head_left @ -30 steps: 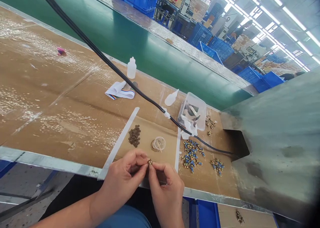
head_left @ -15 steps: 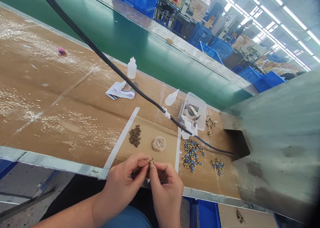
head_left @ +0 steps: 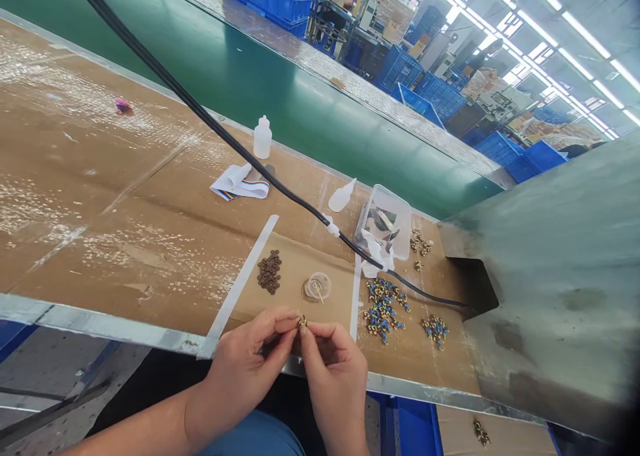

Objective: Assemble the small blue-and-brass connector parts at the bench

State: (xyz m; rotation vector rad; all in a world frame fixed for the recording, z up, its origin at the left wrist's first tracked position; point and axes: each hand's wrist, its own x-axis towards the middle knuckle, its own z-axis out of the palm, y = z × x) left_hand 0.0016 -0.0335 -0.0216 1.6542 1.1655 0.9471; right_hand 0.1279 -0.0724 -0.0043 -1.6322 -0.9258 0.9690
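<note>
Between my fingertips is a small brass-coloured metal piece (head_left: 302, 323), too small to make out its exact kind. My left hand (head_left: 249, 356) pinches it from one side, and my right hand (head_left: 334, 369) pinches it from the other, at the table's near edge. Just beyond them stands a small clear cup (head_left: 319, 285) with a thin stick in it. Left of the cup lies a pile of small brown discs (head_left: 269, 271). To the right, past a white tape strip, are piles of small blue-and-brass parts (head_left: 384, 309).
A black cable (head_left: 220, 129) hangs diagonally across the view. Behind stand a white squeeze bottle (head_left: 263, 138), another lying bottle (head_left: 342, 196), a folded ribbon (head_left: 240, 183) and a clear plastic box (head_left: 404, 239). A metal panel (head_left: 560, 269) rises at right; a green conveyor belt (head_left: 300, 109) runs behind.
Both hands stay almost in the same place, still pinching the small metal piece. The view has shifted very slightly.
</note>
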